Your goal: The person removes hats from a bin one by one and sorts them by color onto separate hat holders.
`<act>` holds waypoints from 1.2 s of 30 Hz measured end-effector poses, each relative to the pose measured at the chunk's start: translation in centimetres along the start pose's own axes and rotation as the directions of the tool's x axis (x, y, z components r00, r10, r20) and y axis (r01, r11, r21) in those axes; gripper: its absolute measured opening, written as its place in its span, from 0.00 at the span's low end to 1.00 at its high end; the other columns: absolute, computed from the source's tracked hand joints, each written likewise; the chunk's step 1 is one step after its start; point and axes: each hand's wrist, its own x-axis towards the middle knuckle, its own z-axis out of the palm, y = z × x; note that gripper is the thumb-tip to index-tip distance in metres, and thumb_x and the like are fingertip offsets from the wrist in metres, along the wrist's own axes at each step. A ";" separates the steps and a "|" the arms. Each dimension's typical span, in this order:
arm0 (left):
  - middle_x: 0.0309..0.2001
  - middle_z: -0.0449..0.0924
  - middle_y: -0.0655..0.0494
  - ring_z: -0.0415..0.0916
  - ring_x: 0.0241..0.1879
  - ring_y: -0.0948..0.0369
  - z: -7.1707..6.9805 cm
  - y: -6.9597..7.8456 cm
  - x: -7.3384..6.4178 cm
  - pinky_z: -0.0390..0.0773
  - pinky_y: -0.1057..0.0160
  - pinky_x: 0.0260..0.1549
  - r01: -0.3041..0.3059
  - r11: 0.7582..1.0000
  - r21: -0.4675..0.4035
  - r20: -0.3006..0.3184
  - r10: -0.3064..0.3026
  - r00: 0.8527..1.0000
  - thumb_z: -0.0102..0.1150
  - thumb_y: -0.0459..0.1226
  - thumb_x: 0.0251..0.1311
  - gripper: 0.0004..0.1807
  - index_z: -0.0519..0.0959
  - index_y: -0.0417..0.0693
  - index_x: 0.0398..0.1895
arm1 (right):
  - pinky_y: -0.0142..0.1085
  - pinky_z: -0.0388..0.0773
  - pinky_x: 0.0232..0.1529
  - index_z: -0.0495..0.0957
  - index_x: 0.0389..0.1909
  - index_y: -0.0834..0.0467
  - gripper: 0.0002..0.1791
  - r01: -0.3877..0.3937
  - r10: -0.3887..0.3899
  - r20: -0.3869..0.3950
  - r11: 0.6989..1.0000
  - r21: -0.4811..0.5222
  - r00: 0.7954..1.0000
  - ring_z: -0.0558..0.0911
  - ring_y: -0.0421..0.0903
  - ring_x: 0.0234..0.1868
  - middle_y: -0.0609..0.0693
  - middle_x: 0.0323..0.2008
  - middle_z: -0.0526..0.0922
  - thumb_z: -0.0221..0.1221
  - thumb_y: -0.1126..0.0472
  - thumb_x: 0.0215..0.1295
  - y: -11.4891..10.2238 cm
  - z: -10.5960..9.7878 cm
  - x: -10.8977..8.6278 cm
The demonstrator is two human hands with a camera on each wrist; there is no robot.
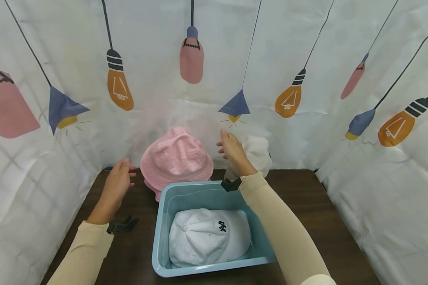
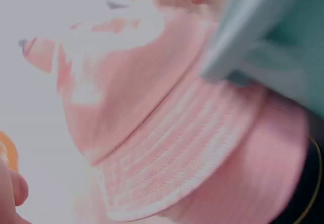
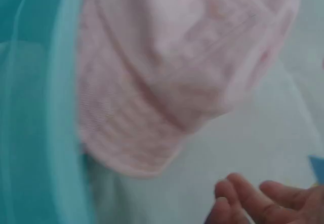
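Observation:
Behind the blue basin (image 1: 158, 237) a pink bucket hat (image 1: 178, 154) sits on the dark table, its brim downward. My left hand (image 1: 117, 182) is in the air to the left of this hat, apart from it, fingers relaxed and holding nothing. On the hat's other side my right hand (image 1: 233, 152) hovers with loosely bent fingers, in front of a white hat (image 1: 258, 154) that it partly covers. Inside the basin lies a white baseball cap (image 1: 207, 237) with a dark embroidered logo. Both wrist views show the pink hat close up, with a gap to the fingers.
The dark wooden table (image 1: 328, 221) ends at a white cloth backdrop (image 1: 157, 79) printed with hanging lamps, which also closes in both sides. The basin's rim stands between my forearms, and my right forearm passes over its right side.

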 end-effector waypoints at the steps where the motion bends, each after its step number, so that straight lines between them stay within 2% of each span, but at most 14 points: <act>1: 0.72 0.63 0.32 0.68 0.67 0.39 -0.1 0.0 0.8 0.80 0.54 0.51 0.035 0.999 -0.032 0.016 -0.035 0.999 0.16 0.60 0.78 0.42 0.52 0.37 0.79 | 0.47 0.80 0.51 0.68 0.68 0.54 0.38 -0.042 0.042 0.025 0.999 0.000 0.999 0.83 0.54 0.51 0.53 0.57 0.82 0.32 0.30 0.78 0.7 0.2 0.0; 4: 0.73 0.61 0.31 0.69 0.66 0.39 0.2 -0.6 3.0 0.82 0.54 0.50 0.093 0.995 -0.047 0.050 -0.090 0.995 0.13 0.61 0.77 0.44 0.48 0.37 0.81 | 0.43 0.81 0.45 0.71 0.61 0.59 0.39 -0.083 0.086 0.062 0.996 -0.043 0.994 0.84 0.56 0.48 0.58 0.56 0.81 0.31 0.31 0.79 2.7 1.3 0.1; 6: 0.70 0.64 0.31 0.75 0.59 0.43 0.6 -1.2 3.9 0.83 0.53 0.50 0.105 0.993 -0.046 0.059 -0.102 0.993 0.12 0.60 0.77 0.44 0.49 0.35 0.80 | 0.43 0.82 0.41 0.74 0.56 0.60 0.40 -0.077 0.085 0.061 0.990 -0.116 0.995 0.86 0.54 0.40 0.60 0.52 0.83 0.29 0.31 0.79 3.6 2.0 0.2; 9: 0.57 0.73 0.37 0.80 0.44 0.56 1.3 -1.8 4.8 0.84 0.58 0.44 0.109 0.991 -0.073 0.064 -0.104 0.992 0.10 0.59 0.77 0.44 0.58 0.33 0.74 | 0.44 0.83 0.37 0.78 0.49 0.60 0.42 -0.119 0.128 0.052 0.982 -0.150 0.990 0.84 0.51 0.32 0.60 0.44 0.85 0.28 0.30 0.78 4.4 3.1 0.4; 11: 0.49 0.75 0.46 0.76 0.37 0.63 1.7 -1.9 5.1 0.83 0.60 0.41 0.127 0.985 -0.113 0.076 -0.119 0.990 0.11 0.59 0.78 0.42 0.66 0.34 0.66 | 0.46 0.82 0.40 0.79 0.46 0.60 0.42 -0.168 0.178 0.053 0.974 -0.151 0.983 0.84 0.54 0.35 0.58 0.40 0.84 0.28 0.30 0.78 4.7 3.6 0.6; 12: 0.45 0.74 0.49 0.75 0.35 0.63 1.8 -1.9 5.2 0.82 0.61 0.40 0.134 0.982 -0.131 0.079 -0.125 0.989 0.12 0.59 0.78 0.41 0.68 0.36 0.61 | 0.46 0.81 0.41 0.80 0.43 0.59 0.42 -0.186 0.196 0.054 0.971 -0.153 0.979 0.84 0.55 0.38 0.57 0.39 0.82 0.29 0.30 0.78 4.7 3.8 0.7; 14: 0.44 0.72 0.52 0.74 0.38 0.62 2.1 -2.0 5.3 0.79 0.61 0.41 0.142 0.978 -0.152 0.085 -0.130 0.988 0.13 0.58 0.78 0.39 0.68 0.38 0.58 | 0.47 0.80 0.45 0.80 0.41 0.60 0.40 -0.199 0.210 0.058 0.967 -0.160 0.976 0.82 0.57 0.44 0.58 0.39 0.80 0.31 0.32 0.79 4.8 4.0 0.8; 16: 0.48 0.70 0.50 0.72 0.44 0.59 2.4 -2.0 5.3 0.77 0.59 0.45 0.146 0.976 -0.164 0.084 -0.134 0.987 0.14 0.59 0.78 0.39 0.67 0.37 0.62 | 0.45 0.77 0.47 0.81 0.41 0.60 0.38 -0.195 0.208 0.052 0.963 -0.187 0.977 0.80 0.55 0.46 0.57 0.41 0.80 0.33 0.34 0.80 4.9 4.2 0.9; 19: 0.58 0.67 0.44 0.68 0.53 0.53 2.8 -1.8 5.3 0.73 0.53 0.53 0.132 0.977 -0.168 0.067 -0.122 0.990 0.15 0.59 0.78 0.41 0.62 0.35 0.70 | 0.41 0.74 0.43 0.80 0.38 0.60 0.34 -0.147 0.164 0.061 0.963 -0.225 0.985 0.77 0.51 0.42 0.56 0.39 0.79 0.35 0.38 0.81 5.2 4.2 0.9; 21: 0.62 0.66 0.40 0.66 0.56 0.49 3.1 -1.5 5.3 0.71 0.49 0.56 0.115 0.982 -0.151 0.043 -0.110 0.993 0.16 0.58 0.77 0.41 0.61 0.34 0.72 | 0.39 0.72 0.38 0.78 0.33 0.59 0.31 -0.115 0.135 0.075 0.967 -0.228 0.988 0.76 0.49 0.37 0.54 0.35 0.77 0.37 0.41 0.82 5.3 4.2 0.9; 24: 0.66 0.65 0.35 0.64 0.61 0.45 3.4 -1.3 5.4 0.68 0.44 0.60 0.074 0.992 -0.106 0.009 -0.073 0.997 0.16 0.57 0.78 0.41 0.59 0.33 0.73 | 0.36 0.69 0.31 0.73 0.26 0.57 0.26 -0.070 0.097 0.105 0.969 -0.236 0.990 0.73 0.47 0.31 0.51 0.29 0.73 0.41 0.47 0.82 5.5 4.1 1.0; 28: 0.68 0.63 0.29 0.63 0.65 0.39 3.8 -1.2 5.5 0.64 0.38 0.65 0.037 0.999 -0.033 -0.045 -0.038 0.998 0.18 0.54 0.79 0.39 0.58 0.28 0.72 | 0.34 0.68 0.26 0.72 0.23 0.55 0.22 -0.052 0.085 0.111 0.961 -0.273 0.990 0.72 0.45 0.27 0.49 0.25 0.71 0.46 0.54 0.80 5.6 4.2 1.1; 33: 0.68 0.64 0.27 0.63 0.68 0.35 4.1 -2.0 6.0 0.63 0.36 0.67 0.009 1.000 0.016 -0.088 -0.007 0.996 0.19 0.50 0.80 0.37 0.61 0.26 0.70 | 0.36 0.69 0.27 0.77 0.27 0.59 0.20 -0.001 0.045 0.102 0.920 -0.393 0.994 0.73 0.48 0.29 0.51 0.26 0.72 0.47 0.57 0.80 5.5 4.5 1.0; 36: 0.65 0.67 0.27 0.65 0.65 0.36 4.3 -2.7 6.4 0.65 0.36 0.64 0.004 0.999 0.042 -0.097 0.000 0.995 0.19 0.49 0.80 0.35 0.63 0.26 0.67 | 0.38 0.72 0.31 0.81 0.29 0.63 0.20 0.068 -0.013 0.115 0.869 -0.490 0.993 0.75 0.49 0.31 0.53 0.27 0.75 0.48 0.59 0.79 5.3 4.8 0.9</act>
